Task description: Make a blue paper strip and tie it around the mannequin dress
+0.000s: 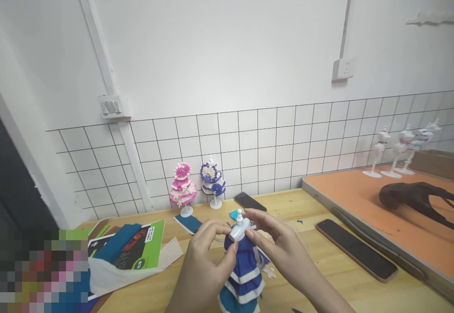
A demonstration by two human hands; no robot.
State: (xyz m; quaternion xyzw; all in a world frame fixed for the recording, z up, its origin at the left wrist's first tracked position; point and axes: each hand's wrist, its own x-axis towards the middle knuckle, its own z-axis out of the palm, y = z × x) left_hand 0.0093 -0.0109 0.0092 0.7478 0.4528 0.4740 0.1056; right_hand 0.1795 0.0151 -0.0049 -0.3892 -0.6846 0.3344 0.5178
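Note:
In the lower middle stands a miniature dress form [240, 230] with a white bust and a knobbed neck, dressed in a tiered blue skirt [245, 266] with white bands and a teal lower layer. My left hand [211, 261] grips the bust from the left, thumb and forefinger closed against it. From the other side, the thumb and fingers of my right hand [280, 244] close on the shoulder and neck area. A small turquoise pleated piece [233, 215] shows behind the neck. Beside the skirt, a white flower-shaped piece [269, 271] lies near my right hand.
Behind stand a pink paper-dressed form [183, 190] and a blue one [213, 183]. Two phones lie on the wooden table, one black [250, 202], one larger [356, 249]. Coloured sheets [120, 242] are at left. An orange board [354, 185] holds several white forms [381, 147] and a dark object [407, 195].

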